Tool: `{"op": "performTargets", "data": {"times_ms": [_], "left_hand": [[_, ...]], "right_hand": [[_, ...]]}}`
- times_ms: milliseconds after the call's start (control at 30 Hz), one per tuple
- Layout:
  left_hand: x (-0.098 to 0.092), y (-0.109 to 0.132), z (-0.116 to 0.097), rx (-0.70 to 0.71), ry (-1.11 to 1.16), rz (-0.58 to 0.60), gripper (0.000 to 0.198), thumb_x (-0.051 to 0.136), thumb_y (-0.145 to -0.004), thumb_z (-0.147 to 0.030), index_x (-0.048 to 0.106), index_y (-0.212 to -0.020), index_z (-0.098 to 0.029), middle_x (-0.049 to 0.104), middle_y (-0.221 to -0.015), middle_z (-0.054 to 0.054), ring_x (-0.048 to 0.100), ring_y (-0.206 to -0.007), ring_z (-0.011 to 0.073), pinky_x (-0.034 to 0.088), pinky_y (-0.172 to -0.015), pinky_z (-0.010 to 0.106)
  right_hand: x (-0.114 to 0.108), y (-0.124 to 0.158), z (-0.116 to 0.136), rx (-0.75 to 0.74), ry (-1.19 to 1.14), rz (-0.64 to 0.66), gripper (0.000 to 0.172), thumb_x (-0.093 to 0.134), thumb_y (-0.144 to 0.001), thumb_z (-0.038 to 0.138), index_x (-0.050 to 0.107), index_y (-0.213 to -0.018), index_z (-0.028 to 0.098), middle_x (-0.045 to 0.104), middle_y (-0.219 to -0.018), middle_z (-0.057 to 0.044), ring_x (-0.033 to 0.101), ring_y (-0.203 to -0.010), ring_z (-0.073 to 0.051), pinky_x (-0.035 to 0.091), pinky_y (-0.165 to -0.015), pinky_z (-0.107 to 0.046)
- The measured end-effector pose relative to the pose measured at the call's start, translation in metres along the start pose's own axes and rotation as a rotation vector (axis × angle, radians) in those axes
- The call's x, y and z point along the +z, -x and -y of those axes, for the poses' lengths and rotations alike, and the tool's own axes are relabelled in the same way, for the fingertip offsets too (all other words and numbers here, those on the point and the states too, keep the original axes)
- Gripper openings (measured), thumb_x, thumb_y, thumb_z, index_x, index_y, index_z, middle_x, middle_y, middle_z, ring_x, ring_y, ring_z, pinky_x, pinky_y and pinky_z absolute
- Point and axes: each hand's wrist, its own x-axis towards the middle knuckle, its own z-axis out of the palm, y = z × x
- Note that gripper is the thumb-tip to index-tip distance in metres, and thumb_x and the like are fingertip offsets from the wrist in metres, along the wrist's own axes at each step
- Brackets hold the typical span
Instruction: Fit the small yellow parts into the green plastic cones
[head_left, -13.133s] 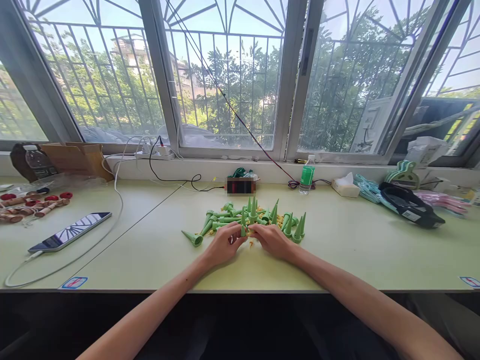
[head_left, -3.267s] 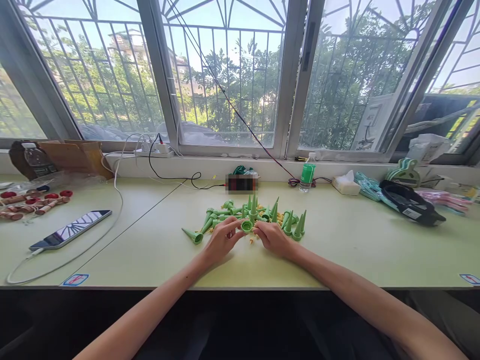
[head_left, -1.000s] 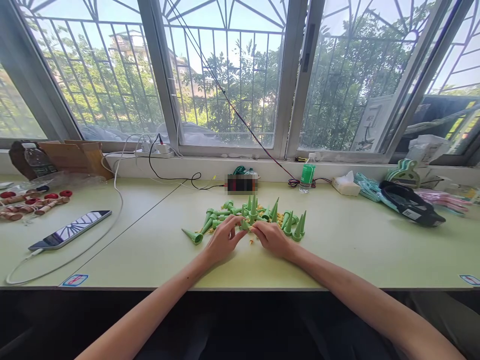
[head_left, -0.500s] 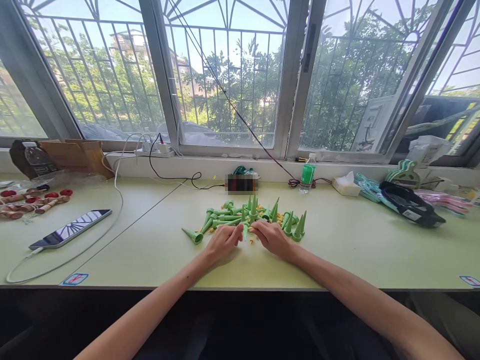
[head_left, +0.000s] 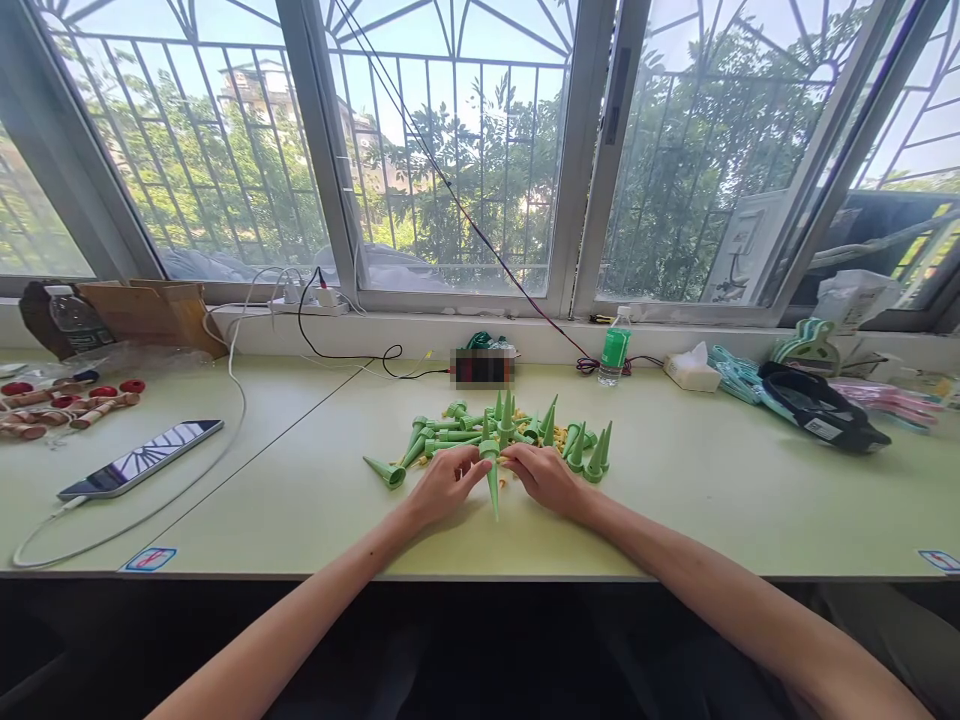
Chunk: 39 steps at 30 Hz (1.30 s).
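My left hand (head_left: 450, 478) pinches a green plastic plant watering spike (head_left: 493, 488) between thumb and fingers, its wide collar up and its point toward me. Just to the right, my right hand (head_left: 549, 476) is closed with its fingertips together near the spike's collar; what they hold, if anything, is too small to make out. Behind both hands lies a pile of green spikes (head_left: 453, 434), some upright and some on their sides, with small yellow pieces (head_left: 561, 438) among them. A single spike (head_left: 385, 472) lies at the pile's left edge.
A phone (head_left: 142, 458) with a white cable lies on the left of the table (head_left: 720, 510), near red and wooden pieces (head_left: 97, 408). Toward the window stand a pixelated dark device (head_left: 481, 370), a green-labelled bottle (head_left: 616, 346) and a tissue box (head_left: 691, 370). A black cap-like item (head_left: 821, 408) lies right.
The spike in my left hand has turned so that more of it shows, its point reaching further toward me. My left fingers have shifted on it. My right hand has hardly moved.
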Motion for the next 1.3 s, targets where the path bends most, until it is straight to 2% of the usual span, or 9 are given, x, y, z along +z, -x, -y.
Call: {"op": "performTargets", "data": {"times_ms": [233, 433, 567, 667, 767, 1100, 1300], "left_hand": [[0.0006, 0.0009, -0.0009, 0.025, 0.012, 0.012, 0.033, 0.049, -0.095, -0.043, 0.051, -0.076, -0.016, 0.048, -0.066, -0.003, 0.045, -0.058, 0.0099, 0.035, -0.053, 0.021], [0.0007, 0.0013, -0.0012, 0.089, -0.038, -0.034, 0.025, 0.052, -0.094, -0.036, 0.053, -0.079, -0.016, 0.051, -0.069, -0.002, 0.046, -0.059, 0.0090, 0.037, -0.055, 0.021], [0.0005, 0.0016, -0.0017, 0.138, -0.012, -0.040, 0.015, 0.054, -0.094, -0.030, 0.060, -0.098, -0.016, 0.055, -0.077, -0.001, 0.048, -0.061, 0.0086, 0.040, -0.055, 0.019], [0.0007, 0.0017, -0.0007, 0.163, 0.020, -0.044, 0.023, 0.055, -0.094, -0.028, 0.060, -0.114, -0.018, 0.055, -0.081, 0.000, 0.048, -0.061, 0.0082, 0.041, -0.054, 0.018], [0.0011, 0.0019, 0.0011, 0.176, 0.028, -0.051, 0.029, 0.055, -0.094, -0.029, 0.058, -0.122, -0.019, 0.055, -0.084, 0.001, 0.047, -0.062, 0.0080, 0.041, -0.054, 0.018], [-0.0016, 0.0029, -0.0005, 0.240, -0.014, -0.052, 0.034, 0.051, -0.097, -0.030, 0.055, -0.130, -0.022, 0.055, -0.088, 0.002, 0.046, -0.062, 0.0080, 0.041, -0.056, 0.019], [-0.0012, 0.0040, 0.0054, 0.263, -0.058, -0.055, 0.035, 0.050, -0.098, -0.028, 0.053, -0.133, -0.025, 0.054, -0.089, 0.002, 0.045, -0.062, 0.0073, 0.041, -0.058, 0.019]], "right_hand": [[0.0006, 0.0001, -0.0015, -0.014, 0.001, -0.003, 0.024, 0.037, -0.104, 0.033, 0.056, -0.097, 0.019, 0.067, -0.079, -0.005, 0.062, -0.065, -0.015, 0.044, -0.059, -0.025], [0.0018, 0.0007, -0.0023, -0.025, 0.002, -0.013, 0.024, 0.036, -0.104, 0.031, 0.055, -0.095, 0.019, 0.066, -0.078, -0.005, 0.061, -0.064, -0.015, 0.042, -0.058, -0.025], [0.0027, 0.0013, -0.0033, -0.030, -0.006, -0.015, 0.024, 0.036, -0.105, 0.031, 0.053, -0.094, 0.019, 0.064, -0.076, -0.004, 0.059, -0.061, -0.015, 0.040, -0.057, -0.025], [0.0026, 0.0009, -0.0031, -0.029, -0.009, -0.017, 0.024, 0.035, -0.105, 0.031, 0.052, -0.094, 0.019, 0.062, -0.073, -0.002, 0.056, -0.058, -0.014, 0.038, -0.056, -0.025], [0.0018, 0.0001, -0.0018, -0.030, -0.015, -0.018, 0.023, 0.034, -0.105, 0.031, 0.051, -0.092, 0.020, 0.060, -0.071, -0.001, 0.054, -0.056, -0.013, 0.036, -0.055, -0.024], [0.0017, 0.0007, -0.0005, -0.005, -0.033, 0.000, 0.026, 0.031, -0.105, 0.031, 0.045, -0.086, 0.021, 0.050, -0.065, 0.002, 0.044, -0.051, -0.011, 0.032, -0.053, -0.023], [0.0026, 0.0020, -0.0022, 0.013, -0.018, 0.014, 0.027, 0.031, -0.105, 0.033, 0.043, -0.084, 0.021, 0.046, -0.062, 0.003, 0.040, -0.048, -0.011, 0.029, -0.052, -0.024]]}}
